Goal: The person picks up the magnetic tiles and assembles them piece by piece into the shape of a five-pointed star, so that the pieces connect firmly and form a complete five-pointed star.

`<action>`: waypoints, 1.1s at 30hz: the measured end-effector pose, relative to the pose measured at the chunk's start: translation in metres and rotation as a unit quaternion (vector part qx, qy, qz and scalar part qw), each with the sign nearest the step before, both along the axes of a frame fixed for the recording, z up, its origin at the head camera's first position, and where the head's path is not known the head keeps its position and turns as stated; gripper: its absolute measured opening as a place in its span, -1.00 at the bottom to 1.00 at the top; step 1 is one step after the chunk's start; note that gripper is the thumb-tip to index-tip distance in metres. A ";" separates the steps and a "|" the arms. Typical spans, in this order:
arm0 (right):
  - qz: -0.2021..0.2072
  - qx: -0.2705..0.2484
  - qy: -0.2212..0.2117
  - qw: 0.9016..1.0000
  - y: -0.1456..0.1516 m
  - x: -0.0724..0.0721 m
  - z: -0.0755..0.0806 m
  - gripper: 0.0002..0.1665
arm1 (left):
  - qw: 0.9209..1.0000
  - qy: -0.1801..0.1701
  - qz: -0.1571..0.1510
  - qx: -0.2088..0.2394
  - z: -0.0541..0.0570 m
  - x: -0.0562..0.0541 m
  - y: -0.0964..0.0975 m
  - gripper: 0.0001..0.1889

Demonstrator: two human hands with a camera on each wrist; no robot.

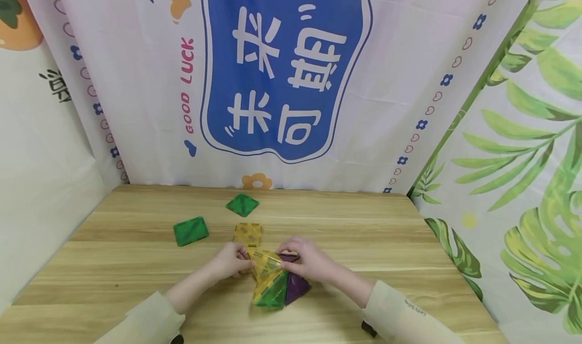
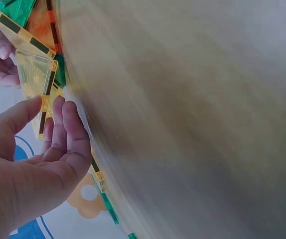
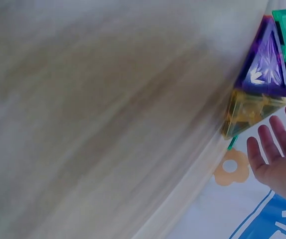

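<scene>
a small build of see-through tiles [image 1: 271, 279] stands on the wooden table [image 1: 136, 283], near the middle of its front half, between the two hands. its upper part is yellow tiles [image 1: 265, 259], with a green triangle [image 1: 274, 292] facing the person and a purple triangle [image 1: 297, 289] joined beside it on the right. the left wrist view also shows an orange tile [image 2: 38, 26] in the build.

the left hand [image 1: 231, 261] pinches the edge of a yellow tile between thumb and fingertips, on the left side of the build. the right hand [image 1: 308, 261] is at the upper right, its thumb touching the yellow part and its fingers bent over toward the far side; i cannot tell whether it grasps a tile or just rests there.

just behind the build a yellow square [image 1: 248, 234] lies flat. farther left is a green square [image 1: 191, 231], and nearer the back edge another green piece [image 1: 243, 205], turned like a diamond.

pale sleeves [image 1: 150, 318] cover both forearms. behind the table hangs a white cloth [image 1: 400, 41] with a blue panel [image 1: 286, 71], and to the right a leaf-print cloth [image 1: 514, 172].
</scene>
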State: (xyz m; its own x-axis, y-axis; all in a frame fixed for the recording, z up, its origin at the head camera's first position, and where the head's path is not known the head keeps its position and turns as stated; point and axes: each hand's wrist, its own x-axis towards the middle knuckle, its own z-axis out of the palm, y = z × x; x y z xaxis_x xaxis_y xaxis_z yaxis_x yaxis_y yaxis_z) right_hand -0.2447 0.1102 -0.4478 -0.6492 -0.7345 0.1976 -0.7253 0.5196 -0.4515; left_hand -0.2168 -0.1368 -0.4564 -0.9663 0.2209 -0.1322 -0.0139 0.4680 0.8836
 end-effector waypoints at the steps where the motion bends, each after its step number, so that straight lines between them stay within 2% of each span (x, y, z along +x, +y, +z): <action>1: -0.001 0.004 0.007 1.000 0.000 0.001 0.000 -0.65 | 1.000 0.002 0.004 -0.002 0.000 0.001 -0.001 -0.79; 6: 0.010 0.002 0.016 1.000 -0.001 0.002 -0.002 -0.68 | 1.000 0.014 0.005 -0.018 0.001 0.005 -0.004 -0.79; 16: 0.017 0.001 -0.017 1.000 -0.004 -0.002 -0.005 -0.67 | 0.998 0.017 -0.053 -0.029 0.004 0.006 -0.023 -0.78; 20: 0.023 0.007 -0.023 0.999 -0.005 -0.005 -0.006 -0.68 | 0.998 0.015 -0.051 -0.029 0.004 0.004 -0.027 -0.73; 24: 0.036 0.011 -0.016 0.999 -0.006 -0.008 -0.007 -0.68 | 0.996 0.049 -0.059 -0.051 0.005 0.001 -0.030 -0.61; 28: 0.051 0.010 -0.014 0.999 -0.008 -0.010 -0.008 -0.68 | 0.990 0.085 -0.085 -0.076 0.006 -0.001 -0.033 -0.68; 33: 0.066 0.007 -0.013 0.998 -0.011 -0.012 -0.008 -0.68 | 0.985 0.092 -0.122 -0.082 0.008 -0.005 -0.042 -0.68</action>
State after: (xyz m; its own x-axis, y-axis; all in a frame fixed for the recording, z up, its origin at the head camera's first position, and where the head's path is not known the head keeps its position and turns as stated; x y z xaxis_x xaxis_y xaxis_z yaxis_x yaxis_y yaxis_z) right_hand -0.2563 0.0988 -0.4562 -0.5515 -0.8166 0.1704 -0.7759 0.4271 -0.4643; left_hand -0.2213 -0.1786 -0.4487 -0.8980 0.4398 -0.0137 0.2692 0.5738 0.7735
